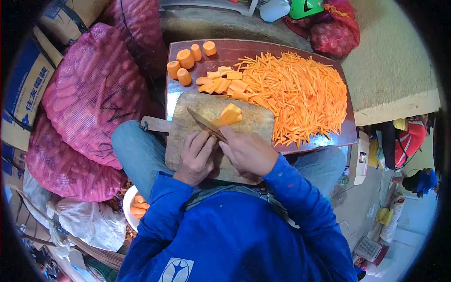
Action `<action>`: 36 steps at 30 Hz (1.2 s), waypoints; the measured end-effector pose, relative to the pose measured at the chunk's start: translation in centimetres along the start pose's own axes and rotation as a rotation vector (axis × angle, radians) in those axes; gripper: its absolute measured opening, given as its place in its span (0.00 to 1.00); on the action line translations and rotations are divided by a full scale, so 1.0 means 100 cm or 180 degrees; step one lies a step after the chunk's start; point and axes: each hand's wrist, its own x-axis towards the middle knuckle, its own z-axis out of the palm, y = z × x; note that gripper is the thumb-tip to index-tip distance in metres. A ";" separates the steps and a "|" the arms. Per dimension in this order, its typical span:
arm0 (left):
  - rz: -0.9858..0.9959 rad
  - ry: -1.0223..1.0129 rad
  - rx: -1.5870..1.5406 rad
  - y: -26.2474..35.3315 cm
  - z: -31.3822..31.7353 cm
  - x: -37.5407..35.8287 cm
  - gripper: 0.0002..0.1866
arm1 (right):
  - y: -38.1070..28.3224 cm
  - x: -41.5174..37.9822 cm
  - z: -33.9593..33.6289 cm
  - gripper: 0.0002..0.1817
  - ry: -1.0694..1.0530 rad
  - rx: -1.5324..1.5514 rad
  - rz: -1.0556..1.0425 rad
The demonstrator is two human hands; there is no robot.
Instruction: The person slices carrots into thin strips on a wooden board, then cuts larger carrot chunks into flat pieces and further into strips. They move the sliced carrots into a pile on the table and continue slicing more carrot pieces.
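A worn wooden cutting board point(185, 117) lies across my lap, its handle pointing left. My right hand point(249, 149) is closed around the handle of a knife point(201, 118), whose blade slants up and left over the board. My left hand point(195, 157) rests on the board beside the blade, fingers bent and pressed together; what they hold, if anything, is hidden. Just beyond the knife, several carrot slices point(230, 114) lie stacked. Past the board's far edge are more flat carrot slices point(221, 85) and a wide heap of carrot strips point(305, 98).
Peeled carrot chunks point(185, 58) stand at the far left of the dark red table point(225, 49). Pink mesh sacks point(96, 94) crowd my left side. A white bucket point(128, 207) with carrots sits by my left leg. Other people point(413, 141) are off to the right.
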 end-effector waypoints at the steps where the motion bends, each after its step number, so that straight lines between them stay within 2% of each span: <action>1: 0.0027 -0.0016 0.0021 0.000 -0.001 -0.002 0.22 | 0.001 0.002 0.001 0.21 -0.0108 0.0013 0.0099; 3: 0.0023 0.0032 0.0059 -0.002 0.000 0.000 0.22 | 0.000 0.001 -0.001 0.21 -0.0201 0.0016 0.0153; 5: 0.0055 0.0107 0.0048 -0.004 0.004 0.000 0.23 | -0.001 -0.011 -0.004 0.20 0.0177 0.0380 0.0124; 11: 0.0063 0.0046 0.0037 -0.008 -0.002 -0.004 0.24 | -0.029 -0.055 -0.030 0.22 0.0009 0.0176 -0.0014; 16: 0.0115 -0.0030 0.0147 -0.010 -0.004 -0.004 0.26 | -0.042 -0.068 -0.040 0.22 -0.0159 0.0051 0.0268; 24: 0.0129 -0.0112 -0.0058 -0.009 -0.007 0.000 0.26 | -0.049 -0.059 -0.040 0.25 -0.0540 -0.0149 0.0482; 29: 0.0042 0.0025 -0.0143 -0.006 -0.005 0.002 0.25 | -0.023 -0.031 -0.013 0.23 -0.0218 -0.0181 0.0267; 34: -0.0021 0.0189 -0.0043 -0.005 0.000 -0.001 0.23 | -0.010 -0.009 -0.008 0.22 -0.0331 -0.0217 0.0313; 36: -0.0048 0.0160 -0.0051 -0.006 0.001 -0.001 0.25 | -0.012 -0.014 -0.013 0.21 -0.0329 -0.0206 0.0391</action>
